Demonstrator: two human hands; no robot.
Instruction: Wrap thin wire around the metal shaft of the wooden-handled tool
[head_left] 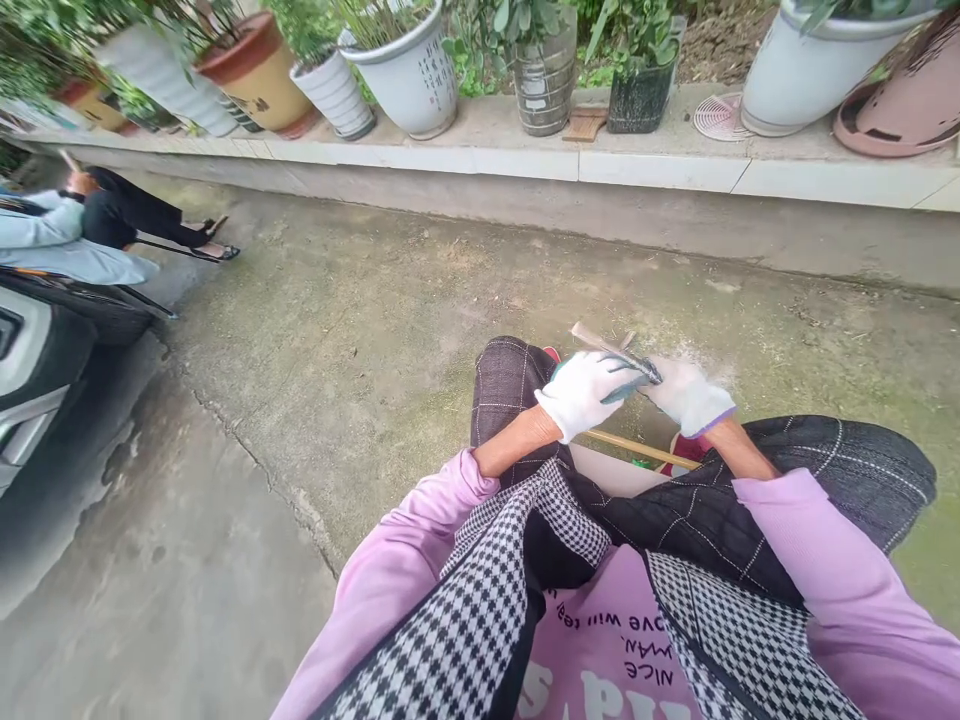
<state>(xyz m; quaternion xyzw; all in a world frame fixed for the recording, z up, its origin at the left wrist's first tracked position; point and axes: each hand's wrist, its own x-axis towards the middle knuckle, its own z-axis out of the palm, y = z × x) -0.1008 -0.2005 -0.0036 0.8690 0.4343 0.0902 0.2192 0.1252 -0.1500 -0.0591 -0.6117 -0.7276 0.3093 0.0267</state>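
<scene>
My left hand [592,390], in a white glove with a grey-green palm, is closed around a pale wooden piece with a dark, shiny end [600,338]. The piece slants away from me past my fingers; its exact kind is unclear. My right hand [686,393], gloved in white with a purple cuff edge, meets the left at the dark end. Its fingers are bent inward and blurred, so what they grip is hidden. Below both hands, between my knees, a thin yellowish stick [637,442] crosses above a whitish flat surface [619,472].
Pale dust [701,358] lies on the concrete ground [360,340] beyond my right hand. A tiled ledge [517,163] ahead bears several potted plants, including a white pot [409,80]. At left, a seated person [52,235] is beside a parked vehicle [37,370].
</scene>
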